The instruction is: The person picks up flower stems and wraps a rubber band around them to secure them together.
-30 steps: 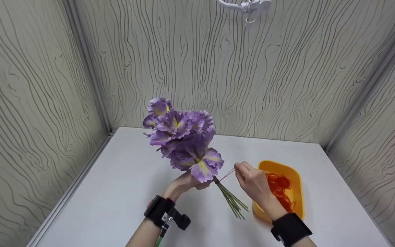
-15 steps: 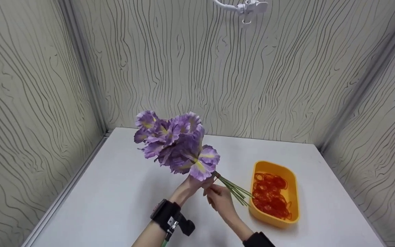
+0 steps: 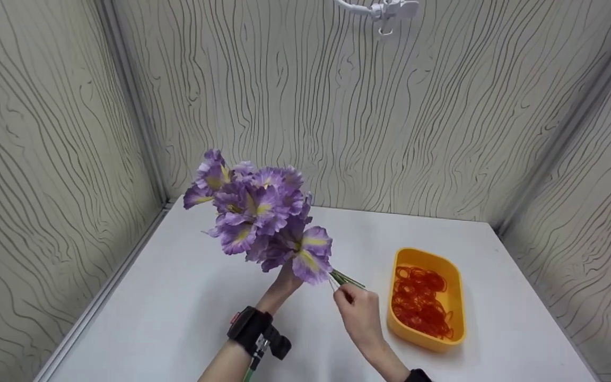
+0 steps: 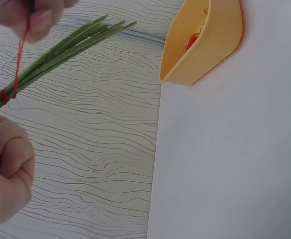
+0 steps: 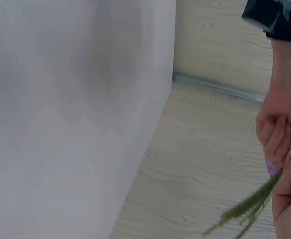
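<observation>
A bouquet of purple irises (image 3: 263,212) with yellow throats is held up over the table, its green stems (image 4: 65,52) angled down to the right in the head view. My left hand (image 3: 286,281) grips the stems just under the blooms, its fingers curled round them in the left wrist view. A red rubber band (image 4: 5,95) is wound about the stems beside that hand. Between thumb and finger, my right hand (image 3: 361,313) pinches a loop of this band and pulls it taut away from the stems.
At the right of the white table (image 3: 507,297) stands a yellow tub (image 3: 456,318) holding a tangle of red rubber bands (image 3: 419,302). Wood-grain panels (image 3: 305,106) enclose the back and sides. A white clamp arm (image 3: 390,10) hangs at the top.
My right hand came from beside the tub to below the stems, then shifted slightly right, still with the band. The bouquet moved left and its blooms turned.
</observation>
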Demonstrator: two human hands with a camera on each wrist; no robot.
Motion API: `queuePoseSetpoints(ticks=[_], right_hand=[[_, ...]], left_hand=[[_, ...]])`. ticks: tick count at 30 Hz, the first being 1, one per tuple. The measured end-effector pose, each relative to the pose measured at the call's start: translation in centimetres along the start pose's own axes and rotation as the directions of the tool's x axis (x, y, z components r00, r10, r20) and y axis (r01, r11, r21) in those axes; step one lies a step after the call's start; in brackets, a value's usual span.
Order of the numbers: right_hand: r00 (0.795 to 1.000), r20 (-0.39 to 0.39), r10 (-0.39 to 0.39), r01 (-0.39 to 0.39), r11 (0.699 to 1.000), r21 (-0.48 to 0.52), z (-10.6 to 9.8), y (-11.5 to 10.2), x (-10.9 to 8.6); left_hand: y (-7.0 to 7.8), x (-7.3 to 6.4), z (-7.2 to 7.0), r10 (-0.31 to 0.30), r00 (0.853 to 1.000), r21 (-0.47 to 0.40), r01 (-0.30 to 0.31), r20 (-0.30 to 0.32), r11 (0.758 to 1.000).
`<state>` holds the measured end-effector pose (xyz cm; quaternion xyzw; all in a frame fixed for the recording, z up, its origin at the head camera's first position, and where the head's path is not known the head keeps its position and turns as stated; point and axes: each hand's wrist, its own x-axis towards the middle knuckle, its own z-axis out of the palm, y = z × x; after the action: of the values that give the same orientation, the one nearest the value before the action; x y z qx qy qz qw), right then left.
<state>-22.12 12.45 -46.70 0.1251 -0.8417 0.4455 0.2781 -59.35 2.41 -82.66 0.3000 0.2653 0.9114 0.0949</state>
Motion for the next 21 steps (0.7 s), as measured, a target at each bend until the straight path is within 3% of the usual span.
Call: queuePoseSetpoints(ticks=[2,5,8,11,14,21], right_hand=[[0.996,-0.059,-0.066,0.061,0.995,-0.073,-0.8,0.3,0.3],[0.995,-0.077,-0.069,0.063,0.995,-0.078,-1.7,0.6,0.6],[0.996,-0.079,-0.046,0.041,0.997,-0.059,-2.4,0.9,0.8],[0.996,-0.077,-0.039,0.034,0.997,-0.065,-2.9,1.2,0.9],[0.996,-0.074,-0.056,0.049,0.995,-0.089,-3.2,1.5,0.9],[0.983,-0.099,-0.153,0.132,0.972,-0.196,-3.6,2.1,0.8]], left_hand=[[2.5,-0.1,3.5,0.009,1.0,0.011,-0.009,-0.003,1.0],[5.6,-0.4,8.3,-0.001,1.0,0.04,0.001,0.007,0.999],[7.0,-0.4,10.7,-0.013,1.0,0.111,0.01,0.022,0.994],[7.5,-0.2,11.6,-0.015,0.999,0.147,0.008,0.051,0.989],[7.4,0.1,11.5,-0.013,0.998,0.141,0.004,0.064,0.99],[7.7,0.1,11.9,-0.09,0.994,0.067,0.085,0.066,0.994]])
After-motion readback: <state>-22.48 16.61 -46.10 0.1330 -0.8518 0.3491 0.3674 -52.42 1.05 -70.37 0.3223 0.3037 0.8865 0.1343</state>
